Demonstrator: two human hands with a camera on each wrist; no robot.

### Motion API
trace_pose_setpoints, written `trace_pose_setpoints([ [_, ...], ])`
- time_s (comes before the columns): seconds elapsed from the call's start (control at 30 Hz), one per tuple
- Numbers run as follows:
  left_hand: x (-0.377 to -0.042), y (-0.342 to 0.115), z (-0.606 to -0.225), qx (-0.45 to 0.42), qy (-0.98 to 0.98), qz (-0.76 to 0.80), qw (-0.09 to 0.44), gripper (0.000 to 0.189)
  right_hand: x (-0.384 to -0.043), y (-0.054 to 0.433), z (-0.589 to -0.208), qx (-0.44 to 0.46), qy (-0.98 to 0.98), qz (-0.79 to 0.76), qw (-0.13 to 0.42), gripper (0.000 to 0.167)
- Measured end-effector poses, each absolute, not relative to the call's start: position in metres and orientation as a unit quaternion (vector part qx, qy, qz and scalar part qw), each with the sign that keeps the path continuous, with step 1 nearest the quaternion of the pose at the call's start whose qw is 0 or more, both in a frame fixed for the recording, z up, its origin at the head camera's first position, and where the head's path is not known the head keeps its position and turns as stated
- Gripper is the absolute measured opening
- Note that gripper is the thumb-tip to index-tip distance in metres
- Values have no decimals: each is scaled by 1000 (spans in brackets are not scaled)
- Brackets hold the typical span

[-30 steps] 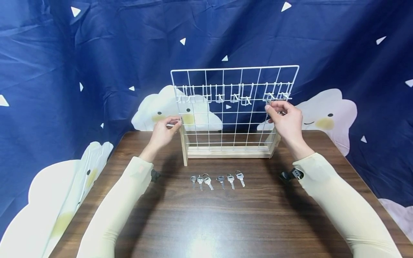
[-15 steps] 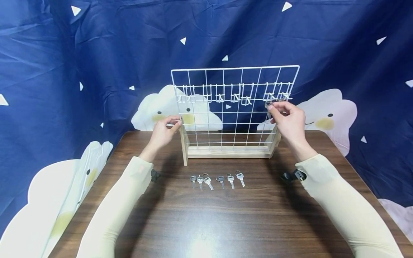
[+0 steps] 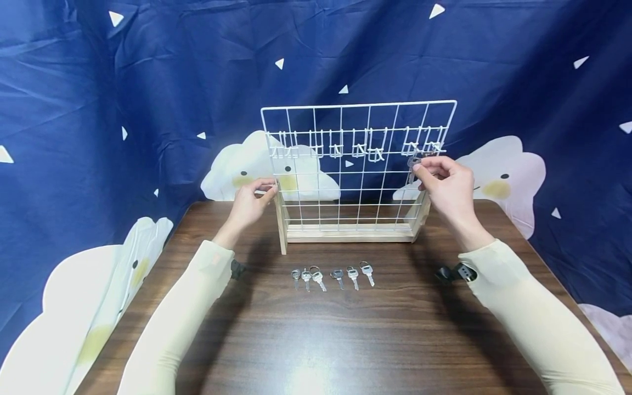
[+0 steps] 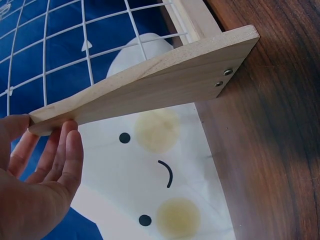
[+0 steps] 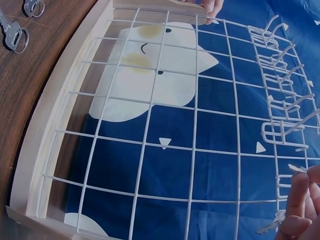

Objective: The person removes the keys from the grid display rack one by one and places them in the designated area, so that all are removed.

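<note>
A white wire grid rack (image 3: 345, 189) with wooden ends stands upright on the table. My left hand (image 3: 253, 204) pinches the tip of its wooden side piece (image 4: 135, 85), thumb on one side and fingers on the other. My right hand (image 3: 446, 178) is at the rack's right side, thumb and forefinger on the edge of a silver key (image 3: 413, 164) just below a white hook (image 3: 411, 148). Whether its ring sits on the hook is too small to tell. Another key (image 5: 272, 222) shows beside the right fingers in the right wrist view.
Several silver keys with rings, one of them a key (image 3: 367, 272) at the right end, lie in a row on the brown table (image 3: 316, 329) before the rack. More white hooks (image 3: 337, 150) line the grid. A blue cloth (image 3: 148, 66) hangs behind.
My right hand has drawn slightly right and down from the hook, and the key below the hook has come into sight. My left hand stays on the wooden side piece.
</note>
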State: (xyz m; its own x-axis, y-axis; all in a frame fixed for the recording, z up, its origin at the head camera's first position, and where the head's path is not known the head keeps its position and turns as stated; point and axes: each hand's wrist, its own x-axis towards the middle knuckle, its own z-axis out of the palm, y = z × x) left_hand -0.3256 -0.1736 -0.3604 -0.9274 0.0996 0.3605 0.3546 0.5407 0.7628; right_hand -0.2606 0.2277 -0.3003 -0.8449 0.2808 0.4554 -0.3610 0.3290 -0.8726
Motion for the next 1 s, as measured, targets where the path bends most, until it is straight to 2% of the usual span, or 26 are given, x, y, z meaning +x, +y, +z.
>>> trace_pose_setpoints([
  [0.5,-328,-175,-362,-131,-869,-457,139,30,-250,229,-296,59,-743,595,300,11],
  [1.0,-329,-175,-362,-129,-869,-458,138,30,-241,234,-297,50,-758,587,281,10],
])
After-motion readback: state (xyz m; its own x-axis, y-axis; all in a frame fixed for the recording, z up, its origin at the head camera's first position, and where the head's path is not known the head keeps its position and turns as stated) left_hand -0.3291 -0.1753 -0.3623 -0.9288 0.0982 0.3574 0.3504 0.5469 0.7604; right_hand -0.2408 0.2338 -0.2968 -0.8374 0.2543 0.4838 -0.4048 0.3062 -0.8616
